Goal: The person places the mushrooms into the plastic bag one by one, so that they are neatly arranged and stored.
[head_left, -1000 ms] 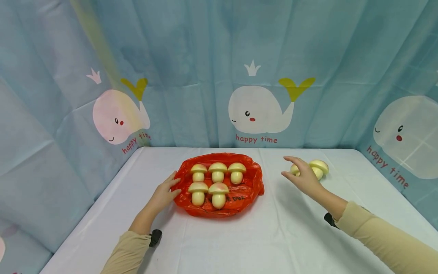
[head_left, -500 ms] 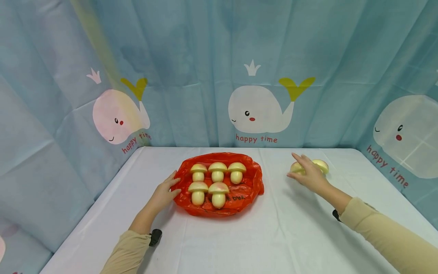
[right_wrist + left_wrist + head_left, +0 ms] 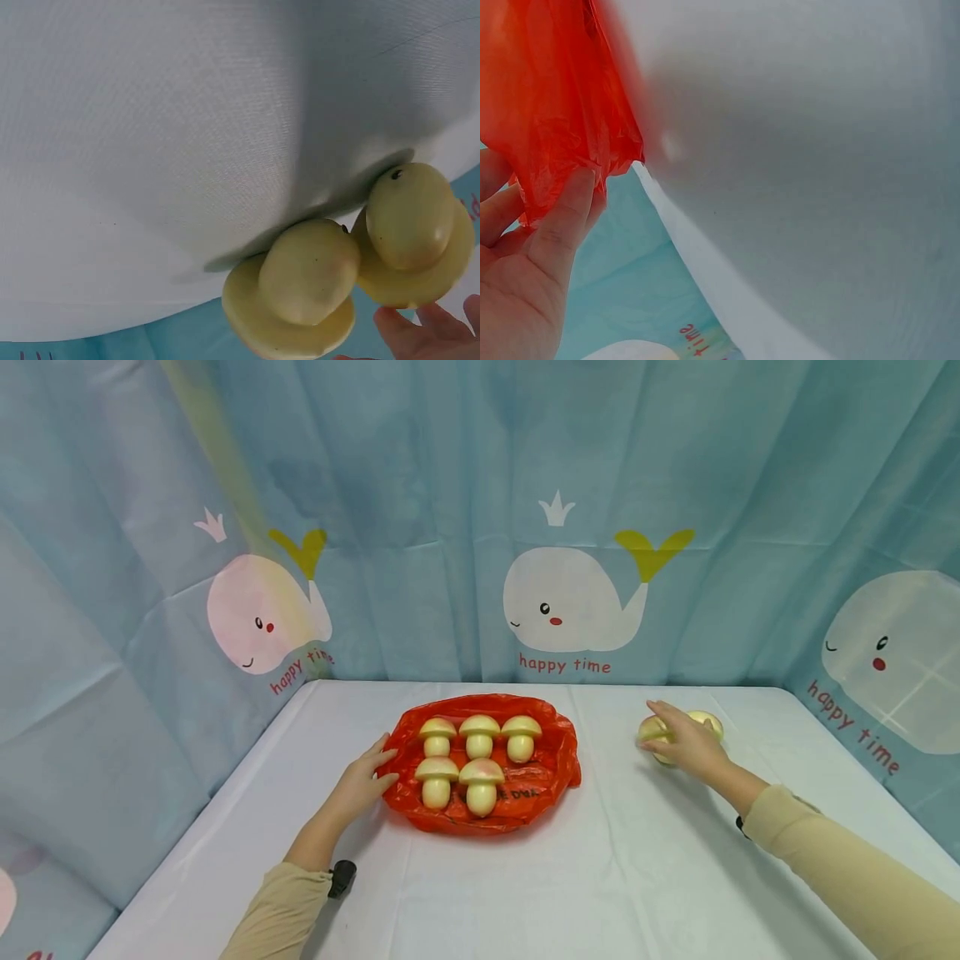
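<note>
My left hand (image 3: 362, 783) holds the left edge of a red plastic bag (image 3: 536, 777) spread on the table; the left wrist view shows my thumb on the crumpled red plastic (image 3: 547, 90). On the bag stand several pale yellow toy mushrooms (image 3: 480, 787) with pink-tinged caps, in two rows. At the right, my right hand (image 3: 693, 745) has its thumb and fingers around a toy mushroom (image 3: 649, 730), partly hiding it. A second toy mushroom (image 3: 708, 722) sits just behind that hand. In the right wrist view, fingertips touch the cap of the right-hand mushroom (image 3: 411, 225), beside the other mushroom (image 3: 304, 277).
A white cloth (image 3: 517, 893) covers the table. Pale blue curtains (image 3: 420, 610) printed with whales hang along the back and both sides. Dark bands with small cameras (image 3: 342, 878) sit at the wrists.
My right hand has moved right and closed in on the left one of the two mushrooms at the right. My left hand and the mushrooms on the bag have stayed put.
</note>
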Demonstrator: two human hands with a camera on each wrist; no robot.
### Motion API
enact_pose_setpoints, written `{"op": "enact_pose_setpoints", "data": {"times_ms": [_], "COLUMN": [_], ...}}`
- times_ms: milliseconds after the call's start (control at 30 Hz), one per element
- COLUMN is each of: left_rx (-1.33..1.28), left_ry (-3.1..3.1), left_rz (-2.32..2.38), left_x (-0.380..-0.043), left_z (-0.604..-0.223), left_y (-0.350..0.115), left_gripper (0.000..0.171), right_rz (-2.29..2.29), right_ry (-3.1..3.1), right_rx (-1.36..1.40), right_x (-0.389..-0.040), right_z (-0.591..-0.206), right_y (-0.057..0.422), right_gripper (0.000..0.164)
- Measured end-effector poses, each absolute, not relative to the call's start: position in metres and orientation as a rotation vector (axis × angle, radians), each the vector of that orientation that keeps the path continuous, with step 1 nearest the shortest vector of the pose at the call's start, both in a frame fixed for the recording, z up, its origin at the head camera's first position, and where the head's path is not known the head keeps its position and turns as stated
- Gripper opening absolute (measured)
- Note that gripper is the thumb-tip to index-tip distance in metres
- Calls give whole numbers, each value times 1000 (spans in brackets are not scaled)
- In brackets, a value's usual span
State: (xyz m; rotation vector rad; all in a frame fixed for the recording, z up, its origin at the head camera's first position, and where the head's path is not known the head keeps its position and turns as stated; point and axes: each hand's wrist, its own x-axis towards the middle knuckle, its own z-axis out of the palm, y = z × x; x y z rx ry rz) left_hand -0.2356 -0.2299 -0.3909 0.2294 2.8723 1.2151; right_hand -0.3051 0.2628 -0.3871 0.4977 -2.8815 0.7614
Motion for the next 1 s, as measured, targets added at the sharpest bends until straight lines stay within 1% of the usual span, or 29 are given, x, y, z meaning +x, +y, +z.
{"op": "enact_pose_setpoints", "data": {"times_ms": [367,600,767,1000], "left_rx": [231,239,252,257], "left_ry": [2872,2875,2887,2893], "left_rz": [1219,1227,1213,1202], "left_x": [-235,-233,-233,-234], "left_z": [-389,-389,-389,-389], "left_y": [-229,-229,-229,-229], "left_gripper": [48,48,47,46], "right_rz": [621,487,498,532], "right_ry": [-2906,-2871,-2829,-2789], "right_rx": [462,411,406,415], "right_x": [-313,-316,-316,-314], "right_z": [-394,-399,-398,-397], "right_y": [264,261,256,253], "right_gripper": [66,53,43,41]}}
